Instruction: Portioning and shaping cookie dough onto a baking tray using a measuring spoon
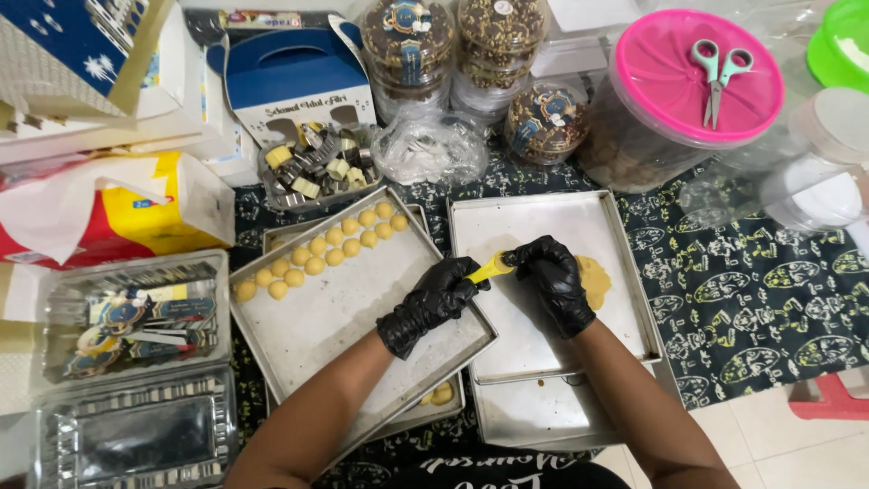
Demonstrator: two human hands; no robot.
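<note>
Left hand (433, 299) grips a yellow scoop (490, 268), long axis running up-right toward the clenched right hand (554, 281) at its tip, dough (593, 279) lying just right on the tray (534, 226).

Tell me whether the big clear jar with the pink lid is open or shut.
Shut. The round pink lid sits flat across the mouth of the big clear plastic jar, and a pair of pale-handled scissors lies on top of it.

Both the left hand (433, 303) and right hand (554, 281) wear glossy black gloves, forearms unsleeved.
</note>
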